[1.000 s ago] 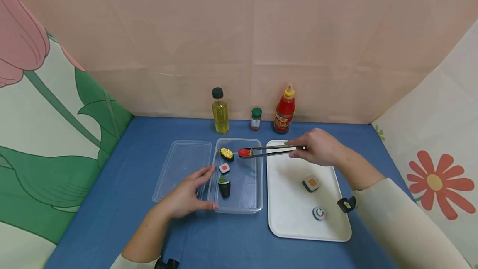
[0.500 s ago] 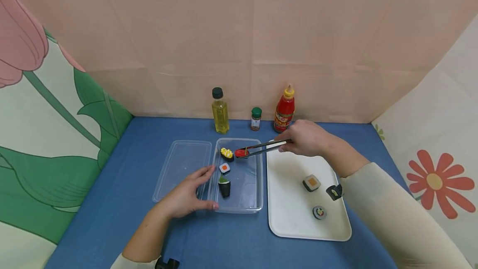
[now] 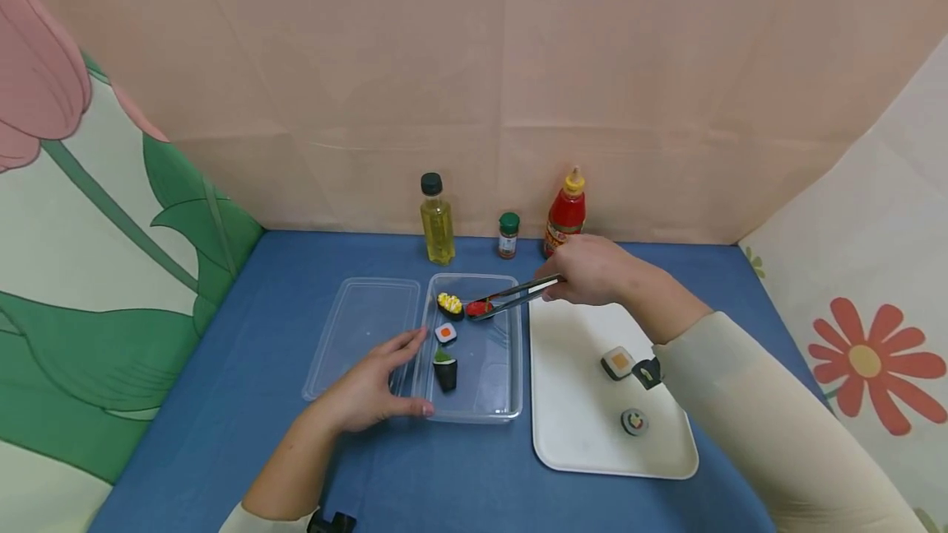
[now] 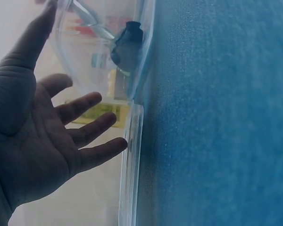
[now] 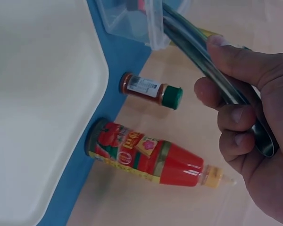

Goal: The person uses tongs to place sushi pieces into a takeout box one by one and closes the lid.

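My right hand (image 3: 592, 270) grips metal tongs (image 3: 518, 294), thumb and fingers wrapped round them in the right wrist view. Between the tong tips, inside the clear plastic container (image 3: 489, 416), is a red-topped sushi piece (image 3: 478, 308). Along the container's left side sit a yellow-topped sushi piece (image 3: 449, 304), a small white roll with an orange centre (image 3: 445, 333) and a dark cone-shaped hand roll (image 3: 445, 373). My left hand (image 3: 378, 385) spreads at the container's left edge, its fingers extended and holding nothing, as the left wrist view shows.
A clear lid (image 3: 348, 327) lies left of the container. On the white tray (image 3: 578, 434) to the right are a square roll (image 3: 617, 363) and a round grey roll (image 3: 634, 422). Behind stand an oil bottle (image 3: 437, 229), a green-capped spice jar (image 3: 507, 237) and a red sauce bottle (image 3: 567, 208).
My right hand has moved left and the tongs have swung to a steeper slant. The red-topped sushi has shifted slightly left and down, beside the yellow-topped one. My left hand stays put.
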Available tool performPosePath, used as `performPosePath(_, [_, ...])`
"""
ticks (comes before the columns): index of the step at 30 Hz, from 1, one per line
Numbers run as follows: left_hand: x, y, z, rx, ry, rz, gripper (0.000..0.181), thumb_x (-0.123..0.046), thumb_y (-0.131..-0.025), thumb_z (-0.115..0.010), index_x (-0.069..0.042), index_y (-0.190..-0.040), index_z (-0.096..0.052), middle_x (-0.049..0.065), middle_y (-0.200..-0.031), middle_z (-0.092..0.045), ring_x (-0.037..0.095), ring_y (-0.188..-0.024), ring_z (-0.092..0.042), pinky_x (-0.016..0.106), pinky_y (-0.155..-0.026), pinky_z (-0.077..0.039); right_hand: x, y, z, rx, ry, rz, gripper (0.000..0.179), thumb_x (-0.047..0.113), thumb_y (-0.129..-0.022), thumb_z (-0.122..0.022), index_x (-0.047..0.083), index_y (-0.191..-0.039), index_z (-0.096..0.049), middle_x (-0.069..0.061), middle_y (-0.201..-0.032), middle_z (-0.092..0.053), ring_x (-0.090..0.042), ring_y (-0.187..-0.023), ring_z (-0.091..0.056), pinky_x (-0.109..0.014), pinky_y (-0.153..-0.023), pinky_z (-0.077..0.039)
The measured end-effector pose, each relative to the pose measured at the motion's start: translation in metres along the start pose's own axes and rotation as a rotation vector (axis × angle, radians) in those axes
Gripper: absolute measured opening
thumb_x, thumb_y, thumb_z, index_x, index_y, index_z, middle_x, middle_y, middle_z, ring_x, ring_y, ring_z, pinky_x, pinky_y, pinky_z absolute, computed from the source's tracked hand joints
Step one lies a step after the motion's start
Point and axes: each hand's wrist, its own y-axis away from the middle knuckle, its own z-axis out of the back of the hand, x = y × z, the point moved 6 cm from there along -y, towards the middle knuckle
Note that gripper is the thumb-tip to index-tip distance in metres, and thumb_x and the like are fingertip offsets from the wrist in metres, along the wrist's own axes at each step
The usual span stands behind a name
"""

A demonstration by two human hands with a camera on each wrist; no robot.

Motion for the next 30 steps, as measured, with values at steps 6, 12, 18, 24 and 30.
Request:
performPosePath(6, [0.001,0.001,-0.001,0.005,-0.002,-0.006,0.111,-0.05,-0.076,-0.091,-0.028,-0.165,-0.028,0.005,-0.171,-0.024,0.041,-0.154,-0.022,0.068,-0.114,-0.03,0.005,-0.004,0.003,0.029,0.028,-0.016,0.033,0.031,-0.087,-0.086,0.019,-0.118,-0.082,0.008,-0.092,-0.077,-0.011,-0.076,-0.064,-0.035,-0.073,-0.055])
performPosePath(12, [0.001,0.001,-0.001,0.006,-0.004,-0.003,0.111,-0.051,-0.076,-0.091,-0.028,-0.166,-0.028,0.006,-0.171,-0.023,0.042,-0.154,-0.022,0.069,-0.114,-0.03,0.006,-0.003,0.005,0.037,0.045,-0.031,0.035,0.032,-0.087,-0.087,0.019,-0.119,-0.081,0.007,-0.091,-0.076,-0.012,-0.078,-0.064,-0.036,-0.073,-0.055])
performPosePath(18, [0.002,0.001,0.001,0.005,-0.007,0.004,0.112,-0.049,-0.077,-0.091,-0.029,-0.166,-0.027,0.005,-0.171,-0.023,0.041,-0.154,-0.022,0.068,-0.114,-0.031,0.005,0.003,0.008,0.011,0.053,-0.029,0.035,0.032,-0.087,-0.087,0.02,-0.119,-0.081,0.008,-0.092,-0.076,-0.012,-0.08,-0.064,-0.036,-0.075,-0.055])
performPosePath(24, [0.001,0.002,0.003,0.002,-0.004,0.006,0.112,-0.048,-0.076,-0.092,-0.028,-0.166,-0.028,0.005,-0.171,-0.024,0.041,-0.154,-0.023,0.068,-0.113,-0.031,0.006,0.012,0.012,-0.021,0.024,-0.011,0.033,0.03,-0.088,-0.086,0.018,-0.118,-0.081,0.008,-0.092,-0.077,-0.01,-0.075,-0.064,-0.035,-0.074,-0.055])
performPosePath(30, [0.002,0.001,0.004,-0.001,-0.013,0.013,0.112,-0.049,-0.076,-0.092,-0.027,-0.165,-0.028,0.006,-0.171,-0.024,0.041,-0.154,-0.024,0.069,-0.114,-0.03,0.004,0.021,0.015,-0.04,-0.004,0.0,0.035,0.028,-0.09,-0.084,0.017,-0.122,-0.079,0.011,-0.076,-0.07,-0.009,-0.064,-0.058,-0.03,-0.066,-0.051])
